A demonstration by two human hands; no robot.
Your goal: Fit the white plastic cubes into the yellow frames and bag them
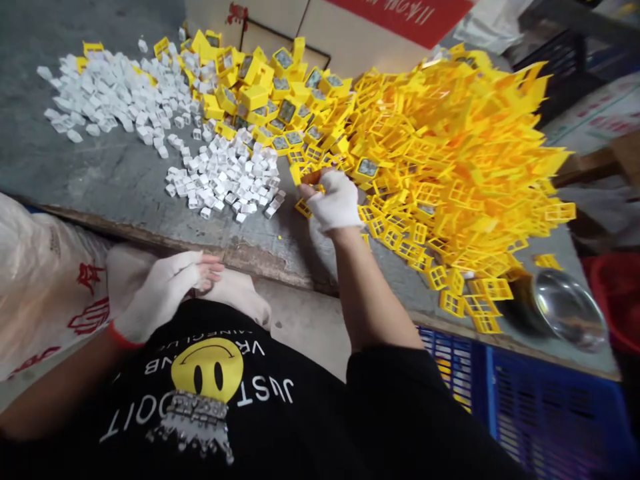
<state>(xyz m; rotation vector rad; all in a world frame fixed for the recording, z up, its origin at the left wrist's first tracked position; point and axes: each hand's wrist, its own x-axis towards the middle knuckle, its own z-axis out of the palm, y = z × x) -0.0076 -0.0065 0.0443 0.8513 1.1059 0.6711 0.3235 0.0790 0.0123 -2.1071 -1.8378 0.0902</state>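
My right hand (336, 199), in a white fingerless glove, reaches over the table with its fingers curled at the edge of the yellow pile. A yellow plastic frame piece (295, 175) shows at the fingertips, partly hidden by them. My left hand (173, 290), gloved the same way, lies over my lap with its fingers stretched out and nothing in them. Just left of my right hand is a heap of small white plastic pieces (225, 177). Behind it lie yellow box-like pieces (255, 98) with grey patterned faces.
A tall heap of yellow window-like frames (450, 147) covers the table's right side. More white pieces (120, 93) lie at the far left. A metal bowl (570, 310) stands at the right edge, above blue crates (555, 407). A plastic bag (50, 287) is at left.
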